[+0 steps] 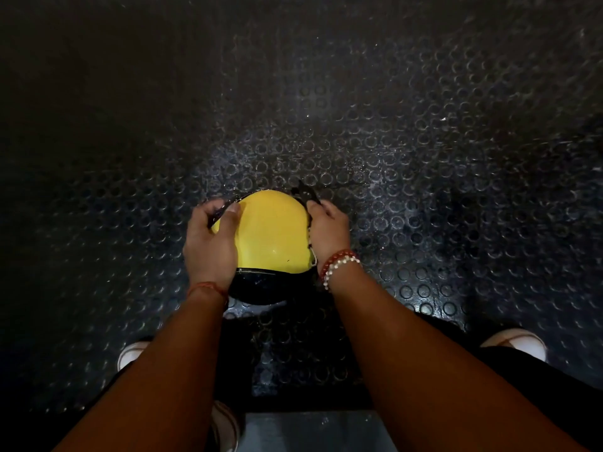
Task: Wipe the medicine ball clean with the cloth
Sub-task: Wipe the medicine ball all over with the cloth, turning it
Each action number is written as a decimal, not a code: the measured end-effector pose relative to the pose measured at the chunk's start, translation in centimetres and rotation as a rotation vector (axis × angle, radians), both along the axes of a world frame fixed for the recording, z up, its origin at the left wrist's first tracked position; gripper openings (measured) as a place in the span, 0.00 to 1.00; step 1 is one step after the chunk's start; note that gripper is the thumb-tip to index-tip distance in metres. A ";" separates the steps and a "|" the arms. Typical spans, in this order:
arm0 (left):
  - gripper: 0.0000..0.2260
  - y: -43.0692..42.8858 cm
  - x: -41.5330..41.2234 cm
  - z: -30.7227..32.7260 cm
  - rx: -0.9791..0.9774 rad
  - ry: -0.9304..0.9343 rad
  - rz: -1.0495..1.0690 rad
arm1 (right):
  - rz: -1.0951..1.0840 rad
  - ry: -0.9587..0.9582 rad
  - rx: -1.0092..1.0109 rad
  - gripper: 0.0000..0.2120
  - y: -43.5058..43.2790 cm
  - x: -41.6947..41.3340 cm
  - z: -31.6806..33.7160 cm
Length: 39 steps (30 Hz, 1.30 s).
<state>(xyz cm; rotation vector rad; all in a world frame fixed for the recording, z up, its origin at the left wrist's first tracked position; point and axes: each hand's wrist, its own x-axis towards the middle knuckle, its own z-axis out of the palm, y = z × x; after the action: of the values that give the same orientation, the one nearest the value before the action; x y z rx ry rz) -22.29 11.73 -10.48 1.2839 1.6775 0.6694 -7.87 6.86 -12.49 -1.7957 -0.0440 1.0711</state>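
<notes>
A yellow and black medicine ball (pixel 272 238) sits low over the dark studded floor, between my two hands. My left hand (pixel 210 243) grips its left side, thumb lying on the yellow panel and fingers curled round the far edge. My right hand (pixel 328 231) holds the right side, fingers curled round a dark cloth (pixel 303 192) whose end sticks up beyond the ball. Most of the cloth is hidden behind the ball and my fingers.
The black rubber floor (pixel 408 151) with round studs spreads all around, dim at the left. My two white shoes (pixel 130 352) (pixel 518 342) stand either side. A grey flat edge (pixel 310 430) lies at the bottom centre.
</notes>
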 end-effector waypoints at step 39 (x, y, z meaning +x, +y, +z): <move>0.05 -0.7 -0.7 -0.3 0.059 -0.048 -0.125 | 0.550 -0.373 0.075 0.11 3.2 0.6 2.0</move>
<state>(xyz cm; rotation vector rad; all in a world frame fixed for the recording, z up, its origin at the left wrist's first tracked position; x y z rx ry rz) -23.00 11.05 -10.80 1.3911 1.5355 0.6735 -7.30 10.03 -10.53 -1.9413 -0.8332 1.0661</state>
